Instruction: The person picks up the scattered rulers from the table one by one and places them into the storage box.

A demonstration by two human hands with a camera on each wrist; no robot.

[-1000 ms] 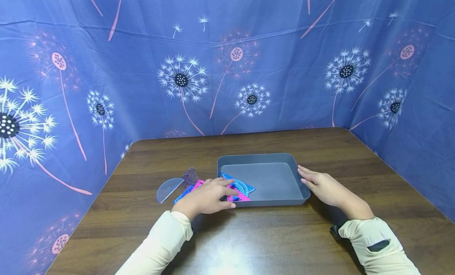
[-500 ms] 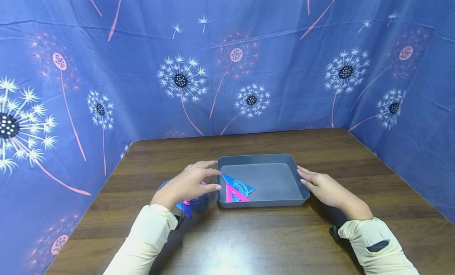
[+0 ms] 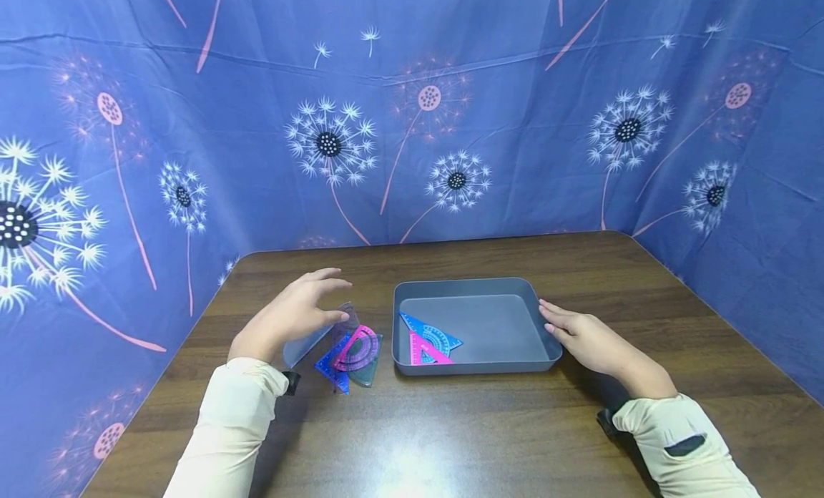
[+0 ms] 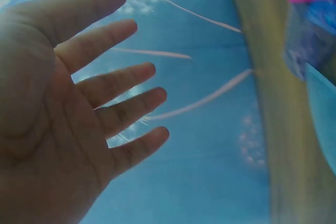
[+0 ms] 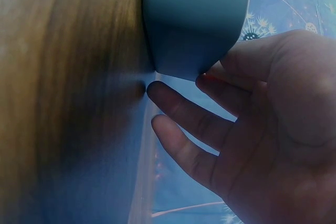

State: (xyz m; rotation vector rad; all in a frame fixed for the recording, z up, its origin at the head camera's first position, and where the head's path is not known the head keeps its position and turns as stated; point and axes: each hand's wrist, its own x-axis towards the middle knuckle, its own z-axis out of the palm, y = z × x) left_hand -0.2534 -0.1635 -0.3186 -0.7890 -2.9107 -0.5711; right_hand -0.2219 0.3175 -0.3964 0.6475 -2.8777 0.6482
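Note:
In the head view my left hand (image 3: 286, 318) hovers over a pile of drawing tools, fingers spread and holding nothing; the left wrist view shows its bare palm. Beneath and beside it lie a clear protractor (image 3: 304, 349), a greyish see-through piece (image 3: 347, 328), a blue set square (image 3: 330, 370), a pink protractor (image 3: 350, 345) and a greenish clear piece (image 3: 368, 375). Inside the grey tray (image 3: 489, 330) a pink set square (image 3: 415, 357) overlaps a blue set square (image 3: 444, 339). Fairly straight fingers of my right hand (image 3: 582, 339) touch the tray's right wall (image 5: 197, 19).
The wooden table (image 3: 489, 426) runs around the tray and the pile. A blue cloth (image 3: 399, 169) with dandelion prints hangs behind the table and along both sides. Between pile and tray there is a narrow strip of wood.
My left hand has drawn back leftward from the tray's left end to above the pile, uncovering the pink and blue set squares in the tray. The right hand has stayed at the tray.

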